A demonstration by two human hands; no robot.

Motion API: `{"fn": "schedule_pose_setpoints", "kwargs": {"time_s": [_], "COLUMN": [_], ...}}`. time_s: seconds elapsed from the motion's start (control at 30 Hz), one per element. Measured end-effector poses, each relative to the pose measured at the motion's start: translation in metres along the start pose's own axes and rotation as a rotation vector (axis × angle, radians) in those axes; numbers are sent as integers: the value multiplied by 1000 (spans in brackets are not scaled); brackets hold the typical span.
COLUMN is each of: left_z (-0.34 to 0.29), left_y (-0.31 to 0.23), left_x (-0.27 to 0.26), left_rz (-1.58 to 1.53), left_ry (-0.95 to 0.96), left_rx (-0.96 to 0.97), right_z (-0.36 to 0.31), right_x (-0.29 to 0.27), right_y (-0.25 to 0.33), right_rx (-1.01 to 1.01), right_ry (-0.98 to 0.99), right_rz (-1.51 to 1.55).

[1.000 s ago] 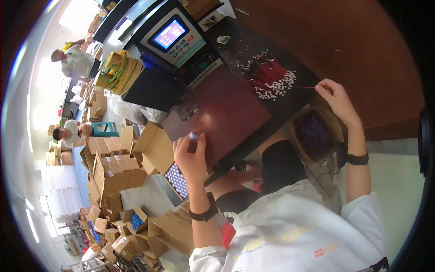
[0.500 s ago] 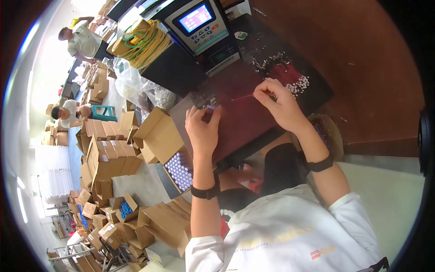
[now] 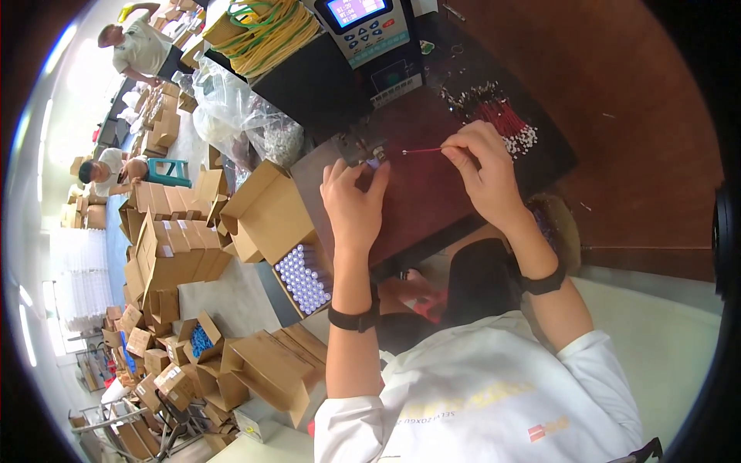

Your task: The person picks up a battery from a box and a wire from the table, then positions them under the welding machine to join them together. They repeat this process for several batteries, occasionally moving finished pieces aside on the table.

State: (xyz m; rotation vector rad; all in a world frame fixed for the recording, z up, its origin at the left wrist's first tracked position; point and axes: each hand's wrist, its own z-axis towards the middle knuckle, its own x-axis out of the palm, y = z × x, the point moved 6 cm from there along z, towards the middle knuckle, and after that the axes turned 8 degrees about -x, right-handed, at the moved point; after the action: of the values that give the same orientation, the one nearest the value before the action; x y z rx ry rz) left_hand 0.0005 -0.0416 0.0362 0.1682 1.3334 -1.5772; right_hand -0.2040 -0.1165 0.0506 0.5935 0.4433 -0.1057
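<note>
Screen (image 3: 355, 9) shows text; left fingers (image 3: 379, 182) hold cylinder (image 3: 373, 163); right fingers (image 3: 461, 162) pinch red wire (image 3: 423, 151)

Teal stool (image 3: 170, 162), grey floor (image 3: 235, 295), bright strip light (image 3: 28, 333)

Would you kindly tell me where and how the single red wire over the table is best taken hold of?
Probably well back from its pale tip, in a light pinch from the right, as the right hand has it: the red wire is thin and runs out nearly straight to the left, its tip free.
</note>
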Motion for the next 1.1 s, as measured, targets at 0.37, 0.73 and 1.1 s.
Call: {"fn": "schedule_pose_setpoints", "kwargs": {"time_s": [0.37, 0.73, 1.1], "left_z": [1, 0, -3], "left_y": [-1, 10, 27], "left_x": [1, 1, -5], "left_rz": [-4, -281, -434], "left_ry": [18, 57, -29], "left_rx": [-6, -258, -309], "right_z": [-1, -5, -5], "right_x": [-1, 3, 15], "right_y": [-3, -10, 4], "right_rx": [9, 266, 129], "right_ry": [6, 124, 331], "right_rz": [14, 216, 181]}}
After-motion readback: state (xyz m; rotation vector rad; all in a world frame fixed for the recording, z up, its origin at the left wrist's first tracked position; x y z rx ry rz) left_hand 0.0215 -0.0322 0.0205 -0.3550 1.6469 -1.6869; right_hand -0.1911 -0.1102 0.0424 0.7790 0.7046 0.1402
